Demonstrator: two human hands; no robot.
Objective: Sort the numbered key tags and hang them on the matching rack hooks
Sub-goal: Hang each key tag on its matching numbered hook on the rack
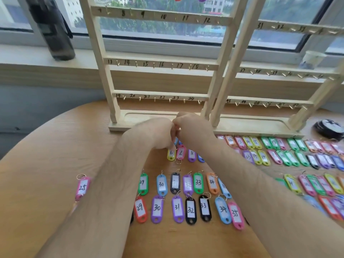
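Two wooden racks stand at the table's far edge: the left rack (162, 61) has hooks numbered 7 to 24, the right rack (279, 73) has hooks in the 30s and 40s. All visible hooks are bare. Coloured numbered key tags lie in rows on the table, such as yellow 6 (171, 153), pink 7 (181, 152) and purple 8 (191, 154). My left hand (156, 133) and right hand (193, 131) meet knuckle to knuckle just in front of the left rack's base, fingers curled inward. Whatever lies between the fingers is hidden.
A pink tag 25 (82, 187) lies apart at the left. Two rows numbered 29 to 35 (190, 209) sit near me. A dark bottle (54, 28) and a cup (312, 58) stand on the windowsill. A black round object (329, 128) rests at the right.
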